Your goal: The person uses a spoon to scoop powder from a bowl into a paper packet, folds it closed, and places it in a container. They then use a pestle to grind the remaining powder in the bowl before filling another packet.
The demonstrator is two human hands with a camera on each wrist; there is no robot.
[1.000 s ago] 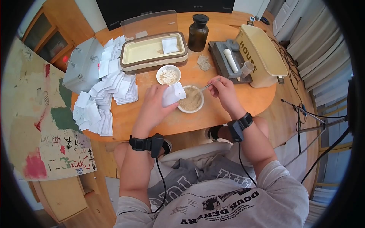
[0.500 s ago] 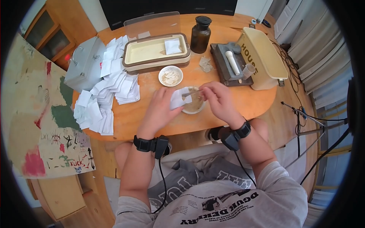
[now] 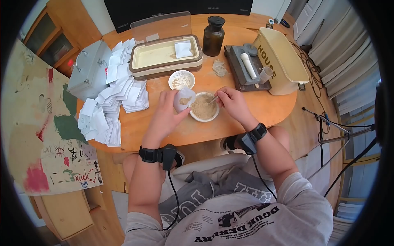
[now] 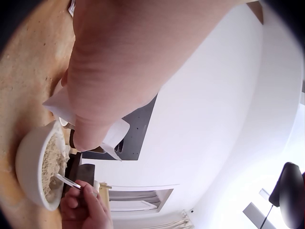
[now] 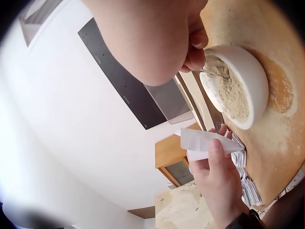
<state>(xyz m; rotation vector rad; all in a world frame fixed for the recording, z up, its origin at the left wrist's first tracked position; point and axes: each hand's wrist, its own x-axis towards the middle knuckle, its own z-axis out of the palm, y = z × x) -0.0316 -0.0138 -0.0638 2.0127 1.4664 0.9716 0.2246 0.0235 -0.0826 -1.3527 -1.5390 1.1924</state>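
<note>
In the head view my left hand (image 3: 165,117) grips an opened white paper packet (image 3: 180,102) with some tan powder inside, its mouth tilted toward the bowl. My right hand (image 3: 234,105) pinches a small metal spoon (image 3: 214,99) whose tip is in the tan powder of the white bowl (image 3: 216,115). Both hands are at the bowl's sides, left and right. The left wrist view shows the spoon (image 4: 68,181) dipping into the powder. The packet (image 5: 198,143) is pinched between thumb and fingers in the right wrist view.
Behind the packet is a smaller white bowl (image 3: 191,85) of pale powder. Piled folded papers (image 3: 123,92) and a metal case (image 3: 88,74) stand left. A cream tray (image 3: 158,53), brown bottle (image 3: 214,39), dark stand (image 3: 242,65) and cream bin (image 3: 283,61) are farther back.
Half a second ago the spoon was at the packet's mouth; now it is down in the bowl's powder. The packet has moved slightly left and its open mouth shows powder.
</note>
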